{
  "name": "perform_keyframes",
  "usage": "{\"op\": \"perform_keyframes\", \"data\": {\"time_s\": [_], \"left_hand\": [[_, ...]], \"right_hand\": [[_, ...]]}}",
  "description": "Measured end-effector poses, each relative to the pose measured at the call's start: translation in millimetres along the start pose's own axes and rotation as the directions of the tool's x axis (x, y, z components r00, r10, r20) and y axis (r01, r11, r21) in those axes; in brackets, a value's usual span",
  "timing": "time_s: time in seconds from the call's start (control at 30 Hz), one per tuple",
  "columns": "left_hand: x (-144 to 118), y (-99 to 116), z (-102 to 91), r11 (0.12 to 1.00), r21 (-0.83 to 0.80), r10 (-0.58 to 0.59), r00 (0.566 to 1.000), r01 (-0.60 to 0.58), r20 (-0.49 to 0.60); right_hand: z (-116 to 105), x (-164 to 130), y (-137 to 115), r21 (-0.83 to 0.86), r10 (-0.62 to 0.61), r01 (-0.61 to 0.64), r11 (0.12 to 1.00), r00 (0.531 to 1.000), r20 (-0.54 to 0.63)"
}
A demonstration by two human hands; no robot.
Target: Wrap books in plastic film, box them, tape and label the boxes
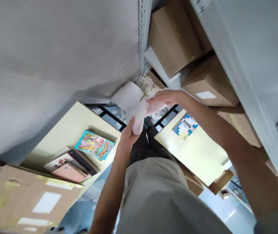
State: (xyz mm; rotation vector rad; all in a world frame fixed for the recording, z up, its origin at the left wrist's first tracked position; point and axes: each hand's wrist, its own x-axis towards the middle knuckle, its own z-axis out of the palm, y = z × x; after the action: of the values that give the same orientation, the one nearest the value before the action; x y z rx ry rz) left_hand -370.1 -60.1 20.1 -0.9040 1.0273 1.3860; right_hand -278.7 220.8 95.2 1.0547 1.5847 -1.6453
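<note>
A blue book is lying near the right edge of the left worktop. Between that and the right worktop, my left hand is pinching the near end of the white sheet. Its long axis is slanting away and leftward to a broad end; a flap is reaching right, under my right hand, whose fingers are extending; whether they're gripping I can't tell. Beyond, shreds are lying heaped.

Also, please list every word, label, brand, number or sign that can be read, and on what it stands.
Nothing reads with certainty.
Blue-and-white rectangular booklet: dark Chinese characters, too blurred.
Turquoise illustrated book: coloured lettering, too blurred.
White paper labels on brown cardboard boxes: nothing legible.
</note>
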Motion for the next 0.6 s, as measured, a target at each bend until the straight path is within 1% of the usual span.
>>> {"op": "perform_keyframes", "data": {"time_s": [0.1,0.17,0.23,0.33,0.43,0.5,0.6], "left_hand": [[-44.1,7.8,10.7,0.994,0.079,0.068,0.991,-0.078,0.118],[-69.5,4.7,19.5,0.973,0.182,0.113,0.978,-0.145,0.174],[-90.7,-3.7,26.9,0.935,0.297,0.127,0.965,-0.193,0.229],[-113.9,-19.3,34.3,0.886,0.421,0.069,0.953,-0.195,0.296],[-128.1,-34.9,40.2,0.851,0.492,-0.006,0.934,-0.183,0.357],[-135.2,-46.9,44.3,0.832,0.527,-0.058,0.917,-0.175,0.395],[-146.3,-70.9,50.3,0.808,0.573,-0.138,0.901,-0.137,0.411]], "right_hand": [[-2.7,-55.4,1.4,-0.044,-0.014,0.012,0.999,0.999,-0.045],[-1.9,-86.7,12.3,0.024,-0.010,0.013,1.000,0.995,-0.096],[-1.7,-114.8,29.8,0.134,0.007,0.014,0.991,0.988,-0.156],[-6.0,-156.9,63.2,0.263,0.047,0.027,0.965,0.962,-0.269],[-9.5,-206.8,96.9,0.358,0.091,0.053,0.932,0.923,-0.374],[-5.4,-244.5,115.7,0.398,0.105,0.066,0.915,0.913,-0.393],[11.6,-301.8,139.6,0.451,0.104,0.087,0.888,0.918,-0.383]]}}
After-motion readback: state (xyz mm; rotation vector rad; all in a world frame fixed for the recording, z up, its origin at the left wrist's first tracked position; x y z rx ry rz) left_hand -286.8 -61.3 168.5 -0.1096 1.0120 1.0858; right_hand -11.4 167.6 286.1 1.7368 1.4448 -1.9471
